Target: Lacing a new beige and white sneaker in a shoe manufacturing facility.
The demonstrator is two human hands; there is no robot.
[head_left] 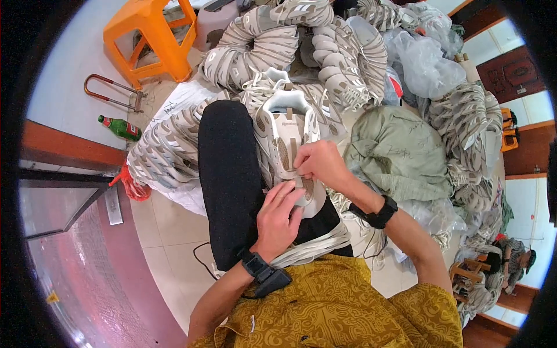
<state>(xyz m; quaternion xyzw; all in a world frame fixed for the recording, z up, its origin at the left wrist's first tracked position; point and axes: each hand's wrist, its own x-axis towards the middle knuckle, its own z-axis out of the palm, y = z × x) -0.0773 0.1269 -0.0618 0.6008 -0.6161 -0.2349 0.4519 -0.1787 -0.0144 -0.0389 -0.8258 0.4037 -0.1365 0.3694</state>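
A beige and white sneaker (288,130) rests on my lap with its toe toward me and its heel opening away. My left hand (278,219) is closed at the toe's left side, fingers together against the shoe. At the lower end of the tongue, my right hand (322,163) makes a pinch; what lies between its fingertips is too small to make out. A bundle of pale shoelaces (316,246) lies across my lap, just below the shoe. Another similar sneaker (268,84) sits behind the first one.
Curved rows of stacked sneakers (249,49) surround me, with another row (174,142) at left. An orange stool (148,37) and a green bottle (120,127) stand or lie at the far left. A green cloth bundle (400,151) is on the right. Another person (515,258) sits far right.
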